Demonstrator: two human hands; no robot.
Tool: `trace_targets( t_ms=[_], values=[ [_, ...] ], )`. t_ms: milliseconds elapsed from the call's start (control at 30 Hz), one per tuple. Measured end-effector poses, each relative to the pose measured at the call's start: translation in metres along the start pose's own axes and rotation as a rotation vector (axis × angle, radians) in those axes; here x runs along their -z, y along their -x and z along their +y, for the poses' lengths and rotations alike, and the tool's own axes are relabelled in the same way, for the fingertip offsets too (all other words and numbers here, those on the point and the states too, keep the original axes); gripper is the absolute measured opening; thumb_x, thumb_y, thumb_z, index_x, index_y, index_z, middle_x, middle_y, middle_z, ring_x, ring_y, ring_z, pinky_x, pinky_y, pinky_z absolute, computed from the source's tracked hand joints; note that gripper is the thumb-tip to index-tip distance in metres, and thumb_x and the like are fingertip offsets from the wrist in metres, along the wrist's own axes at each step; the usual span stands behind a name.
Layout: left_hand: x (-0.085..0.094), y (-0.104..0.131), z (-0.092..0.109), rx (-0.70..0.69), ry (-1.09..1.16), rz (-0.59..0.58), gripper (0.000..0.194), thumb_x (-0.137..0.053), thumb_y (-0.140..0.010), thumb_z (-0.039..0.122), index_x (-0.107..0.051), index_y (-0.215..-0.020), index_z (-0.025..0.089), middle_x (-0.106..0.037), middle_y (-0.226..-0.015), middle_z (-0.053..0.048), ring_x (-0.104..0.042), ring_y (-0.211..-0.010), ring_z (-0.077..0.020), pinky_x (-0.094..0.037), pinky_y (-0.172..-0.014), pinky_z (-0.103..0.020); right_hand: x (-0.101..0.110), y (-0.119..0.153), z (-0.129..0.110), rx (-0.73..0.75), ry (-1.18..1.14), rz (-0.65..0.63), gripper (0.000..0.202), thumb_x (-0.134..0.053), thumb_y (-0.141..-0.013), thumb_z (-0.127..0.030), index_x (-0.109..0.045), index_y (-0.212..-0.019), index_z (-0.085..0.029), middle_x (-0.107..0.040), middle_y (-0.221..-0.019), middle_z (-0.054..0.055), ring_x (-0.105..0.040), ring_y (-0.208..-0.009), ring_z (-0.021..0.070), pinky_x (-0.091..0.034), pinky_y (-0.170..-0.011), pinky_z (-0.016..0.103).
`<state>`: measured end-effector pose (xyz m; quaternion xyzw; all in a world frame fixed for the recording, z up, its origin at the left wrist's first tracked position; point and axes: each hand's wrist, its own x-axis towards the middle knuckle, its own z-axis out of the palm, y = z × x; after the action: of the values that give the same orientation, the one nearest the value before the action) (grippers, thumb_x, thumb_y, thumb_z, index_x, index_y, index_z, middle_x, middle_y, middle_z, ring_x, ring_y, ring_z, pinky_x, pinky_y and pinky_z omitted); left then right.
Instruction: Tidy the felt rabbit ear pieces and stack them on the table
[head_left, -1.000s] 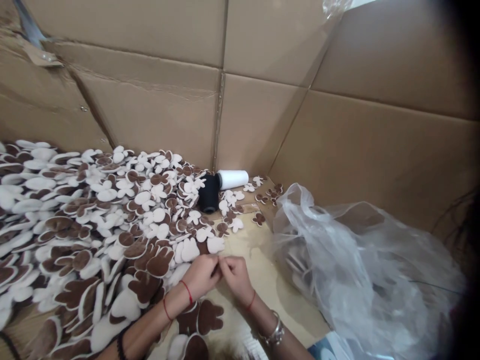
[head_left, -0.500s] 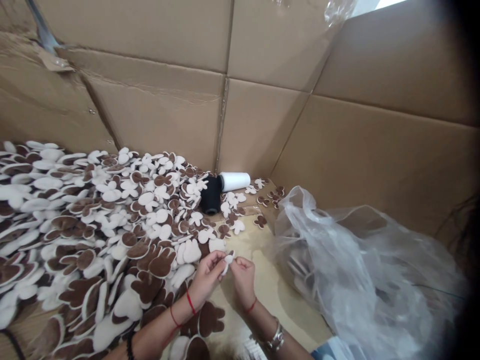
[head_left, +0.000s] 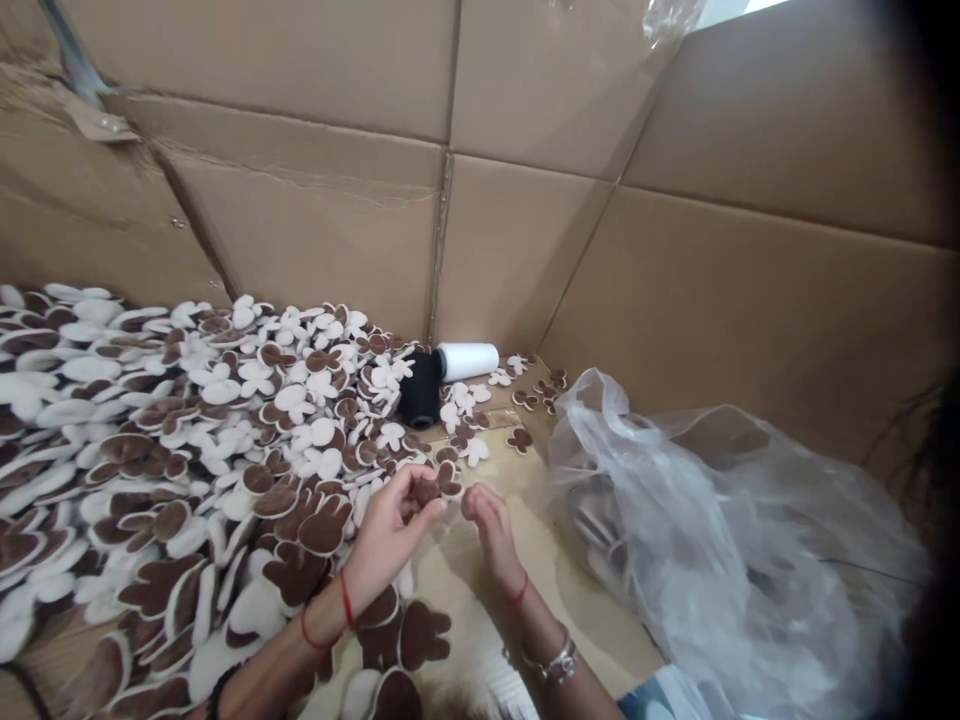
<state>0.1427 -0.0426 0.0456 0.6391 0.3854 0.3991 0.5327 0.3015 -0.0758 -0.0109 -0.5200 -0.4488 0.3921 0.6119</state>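
My left hand holds a small brown-and-white plush piece between thumb and fingers, its brown side showing. Just to the right, my right hand has its fingers pressed together near the piece; whatever they pinch is too small to make out. A large heap of brown and white plush pieces spreads to the left of both hands. Beyond them, a black thread cone touches a white thread cone lying on its side.
Cardboard walls rise behind and to the right. A translucent plastic bag with pieces inside lies at the right. Several small pieces are scattered on the yellowish surface.
The hands have moved apart a little, my left hand shifting left and up. The held piece has turned from its white side to its brown side.
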Motion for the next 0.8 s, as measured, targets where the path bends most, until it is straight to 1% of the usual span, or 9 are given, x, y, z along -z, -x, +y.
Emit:
trace_targets(
  t_ms=[67,133,200,300,400,500,633,700,800],
  values=[
    [-0.006,-0.008,-0.019,0.015,-0.044,-0.013,0.024,-0.062,-0.076,0.027,-0.054,-0.097,0.018,-0.061,-0.089,-0.003,-0.057,-0.081,-0.0161,-0.045,-0.068,-0.024,-0.008,0.004,0.000,-0.032,-0.081,-0.097,0.038,-0.057,-0.079,-0.054,-0.054,-0.069,-0.017,-0.048,-0.064,-0.001,-0.043,-0.063,0.0129,-0.036,-0.060,0.025],
    [-0.012,-0.012,-0.037,0.012,-0.096,-0.031,0.023,-0.062,-0.074,0.025,-0.056,-0.095,0.017,-0.062,-0.088,-0.004,-0.058,-0.078,-0.0162,-0.045,-0.067,-0.025,-0.013,0.007,0.005,-0.086,-0.100,-0.112,0.036,-0.063,-0.076,-0.052,-0.059,-0.079,-0.016,-0.054,-0.069,0.000,-0.047,-0.066,0.0135,-0.038,-0.061,0.025],
    [-0.015,-0.013,-0.049,0.025,-0.109,-0.056,0.023,-0.062,-0.074,0.025,-0.059,-0.095,0.016,-0.064,-0.088,-0.005,-0.058,-0.077,-0.0167,-0.045,-0.068,-0.026,-0.013,0.008,0.011,-0.132,-0.091,-0.080,0.035,-0.067,-0.074,-0.049,-0.059,-0.078,-0.015,-0.054,-0.067,-0.001,-0.047,-0.062,0.0124,-0.037,-0.059,0.024],
    [-0.014,-0.014,-0.059,0.087,0.022,-0.104,0.027,-0.065,-0.073,0.031,-0.062,-0.094,0.015,-0.066,-0.090,-0.007,-0.060,-0.080,-0.0179,-0.045,-0.073,-0.028,-0.010,0.007,0.017,-0.144,-0.081,-0.035,0.034,-0.065,-0.076,-0.047,-0.056,-0.066,-0.016,-0.049,-0.059,-0.003,-0.042,-0.057,0.0108,-0.033,-0.056,0.023],
    [-0.010,-0.016,-0.064,0.169,0.198,-0.127,0.035,-0.071,-0.070,0.040,-0.063,-0.090,0.012,-0.066,-0.085,-0.007,-0.060,-0.077,-0.0170,-0.045,-0.073,-0.028,-0.006,0.005,0.016,-0.138,-0.094,-0.073,0.033,-0.063,-0.080,-0.043,-0.058,-0.063,-0.015,-0.053,-0.061,-0.001,-0.046,-0.062,0.0122,-0.036,-0.061,0.024],
    [-0.007,-0.017,-0.067,0.307,0.353,-0.155,0.042,-0.078,-0.063,0.044,-0.064,-0.084,0.011,-0.063,-0.075,-0.004,-0.056,-0.068,-0.0135,-0.043,-0.066,-0.025,-0.003,0.006,0.014,-0.177,-0.146,-0.155,0.029,-0.064,-0.079,-0.040,-0.062,-0.066,-0.014,-0.057,-0.064,0.001,-0.048,-0.064,0.0129,-0.037,-0.064,0.025],
    [-0.005,-0.016,-0.063,0.466,0.630,-0.308,0.041,-0.081,-0.060,0.043,-0.063,-0.079,0.011,-0.059,-0.071,-0.001,-0.053,-0.065,-0.0098,-0.041,-0.064,-0.022,0.000,0.007,0.013,-0.239,-0.302,-0.188,0.028,-0.069,-0.073,-0.041,-0.062,-0.066,-0.015,-0.051,-0.058,-0.002,-0.042,-0.057,0.0107,-0.033,-0.058,0.024],
    [-0.001,-0.017,-0.059,0.445,0.639,-0.338,0.039,-0.081,-0.062,0.041,-0.064,-0.080,0.011,-0.058,-0.072,-0.001,-0.052,-0.066,-0.0090,-0.040,-0.064,-0.021,0.003,0.006,0.013,-0.256,-0.307,-0.210,0.029,-0.069,-0.073,-0.042,-0.063,-0.066,-0.015,-0.050,-0.057,-0.002,-0.040,-0.055,0.0102,-0.033,-0.057,0.024],
    [0.007,-0.022,-0.053,0.354,0.438,-0.334,0.041,-0.074,-0.069,0.045,-0.065,-0.089,0.011,-0.061,-0.077,-0.003,-0.052,-0.067,-0.0096,-0.038,-0.062,-0.020,0.007,0.003,0.014,-0.253,-0.198,-0.249,0.029,-0.068,-0.075,-0.042,-0.065,-0.068,-0.014,-0.056,-0.062,0.000,-0.045,-0.060,0.0115,-0.036,-0.061,0.025]
  ],
)
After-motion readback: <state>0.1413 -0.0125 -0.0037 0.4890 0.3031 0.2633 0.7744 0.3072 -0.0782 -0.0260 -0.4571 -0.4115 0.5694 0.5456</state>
